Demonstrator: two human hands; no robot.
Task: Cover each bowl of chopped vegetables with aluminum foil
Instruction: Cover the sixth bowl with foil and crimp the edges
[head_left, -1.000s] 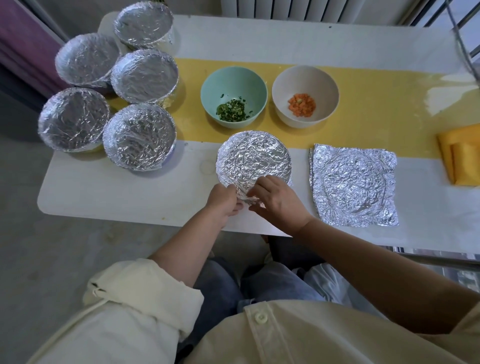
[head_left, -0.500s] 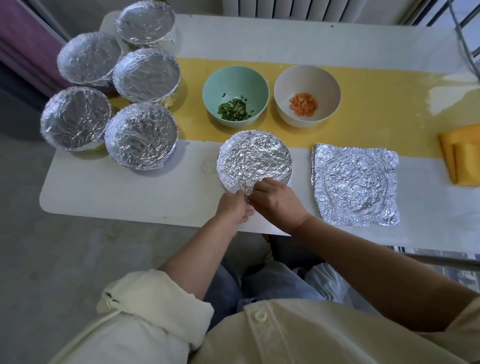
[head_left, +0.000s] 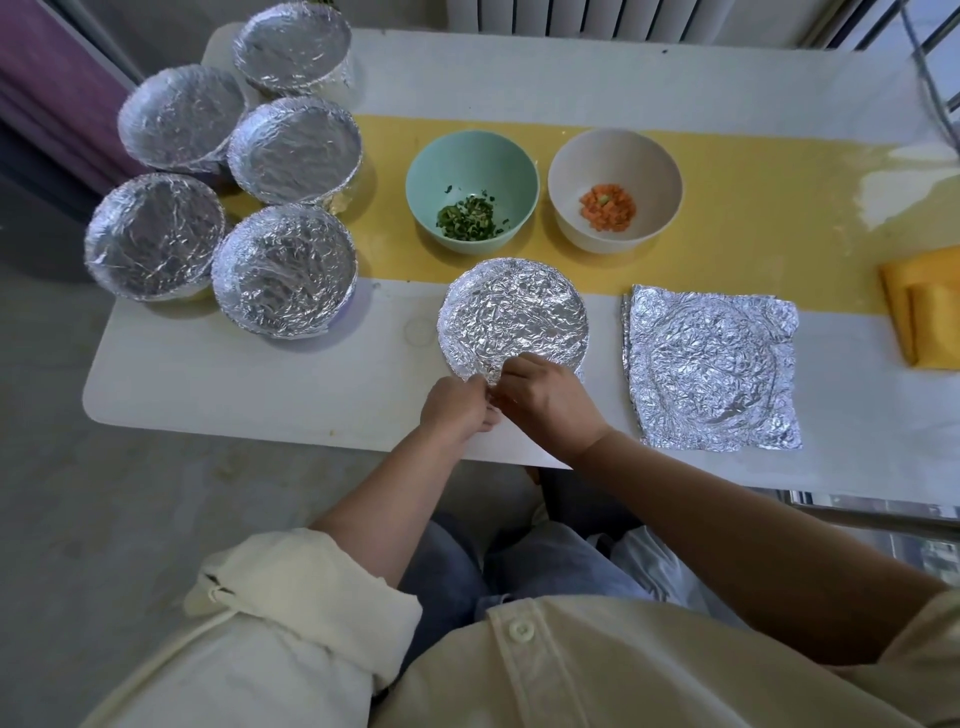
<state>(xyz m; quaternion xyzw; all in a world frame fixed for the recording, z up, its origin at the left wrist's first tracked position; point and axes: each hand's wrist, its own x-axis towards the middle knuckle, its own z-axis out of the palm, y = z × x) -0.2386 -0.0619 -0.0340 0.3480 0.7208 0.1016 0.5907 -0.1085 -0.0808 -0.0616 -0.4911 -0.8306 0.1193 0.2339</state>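
Now, head view: left hand (head_left: 457, 406) and right hand (head_left: 546, 400) meet at near rim of foil-topped bowl (head_left: 514, 317), both pinching its crumpled foil edge. Bowl sits near front edge of white table (head_left: 260, 385). Behind it, teal bowl (head_left: 470, 156) with chopped greens and white bowl (head_left: 614, 156) with diced carrot, both uncovered. Flat foil sheets (head_left: 711, 369) lie just right. Five wrapped bowls (head_left: 284, 270) cluster far left.

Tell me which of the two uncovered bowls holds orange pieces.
The beige round bowl, right of the mint-green round bowl; that one holds chopped greens instead.
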